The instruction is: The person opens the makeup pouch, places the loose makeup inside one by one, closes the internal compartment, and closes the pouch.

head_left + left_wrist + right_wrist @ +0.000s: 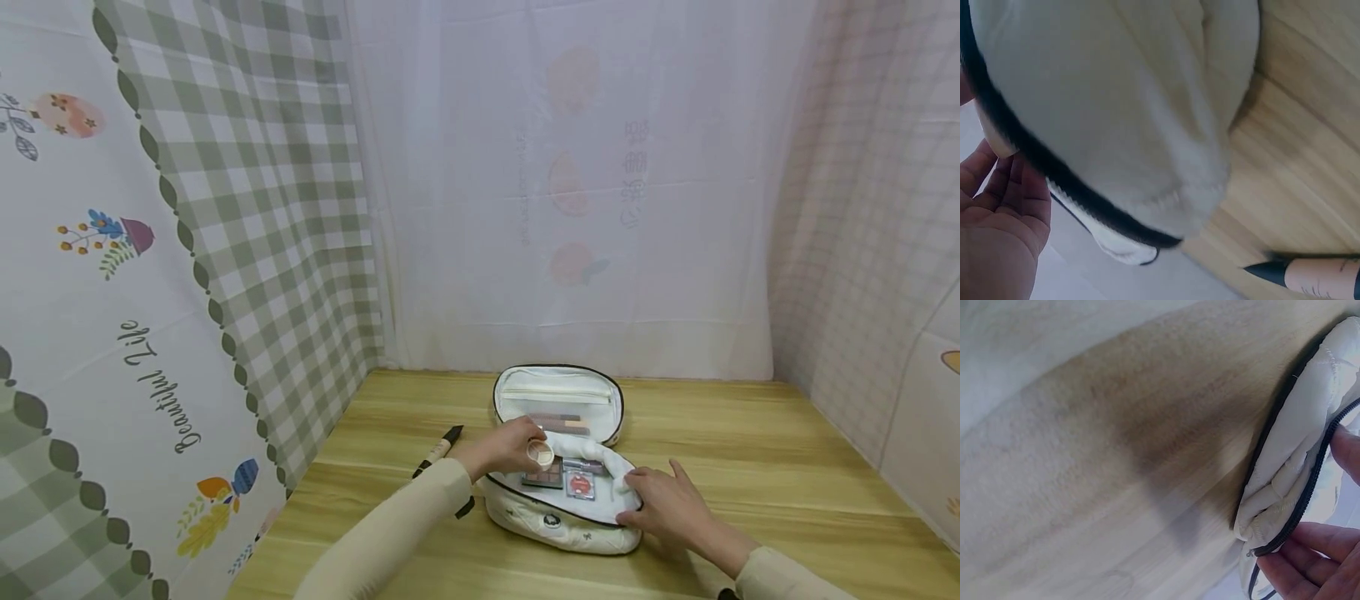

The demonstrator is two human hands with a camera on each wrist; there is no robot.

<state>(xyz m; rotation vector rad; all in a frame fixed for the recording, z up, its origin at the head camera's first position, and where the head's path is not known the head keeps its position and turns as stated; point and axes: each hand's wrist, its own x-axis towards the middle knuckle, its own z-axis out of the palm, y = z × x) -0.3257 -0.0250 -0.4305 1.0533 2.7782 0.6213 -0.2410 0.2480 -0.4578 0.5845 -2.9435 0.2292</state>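
Note:
A white cosmetic bag point(562, 533) with black zipper edging stands with its lid point(555, 383) folded back. Over its left part, my left hand point(502, 450) pinches a small round compact point(540, 452) with pale sections; the bag's wall partly hides these fingers point(1007, 181) in the left wrist view. My right hand point(667, 504) grips the zippered rim point(1300, 500) at the right, thumb inside and fingers outside. Inside the bag lie an eyeshadow palette point(551, 477), a clear square case with a red round point(580, 485) and a dark tube point(585, 466).
Left of the bag, a beige pen-like stick point(437, 452) with black ends lies on the wooden table point(720, 433); a black-tipped item point(465, 507) is near the bag's left side. Slim sticks point(558, 423) sit in the lid's mesh pocket. Cloth curtains point(300, 167) surround the table.

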